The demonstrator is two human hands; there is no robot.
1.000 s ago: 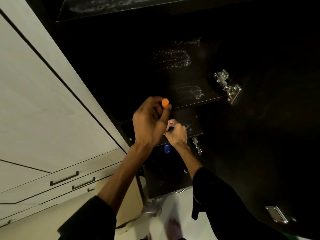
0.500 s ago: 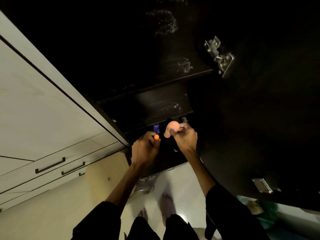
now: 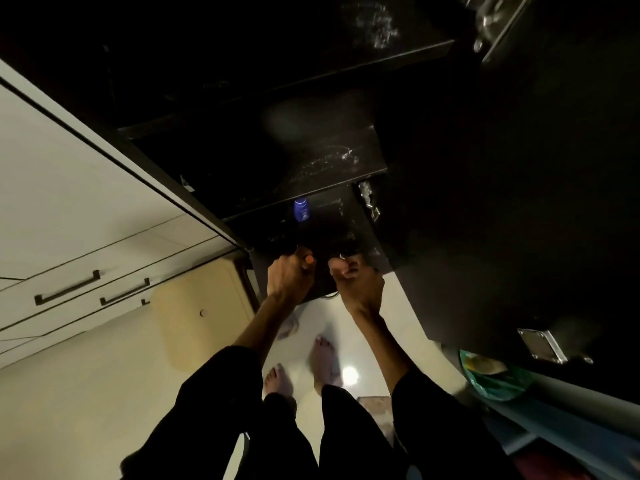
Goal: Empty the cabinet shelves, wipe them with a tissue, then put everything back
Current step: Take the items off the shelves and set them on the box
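Your left hand is low at the front of the dark wooden cabinet, fingers curled round a small object with an orange tip that sticks out at your thumb side. Your right hand is just beside it, to the right, not touching; its fingers are bent and pinch something small and dark with a shiny bit, but I cannot tell what it is. Both hands are at the edge of the lowest dark shelf. Above and between your hands, further inside on this shelf, stands a small blue bottle, well apart from both. The shelf above your hands shows pale smears. Left of your left hand are cream drawers with dark bar handles. Below your hands you see your bare feet on the white floor.
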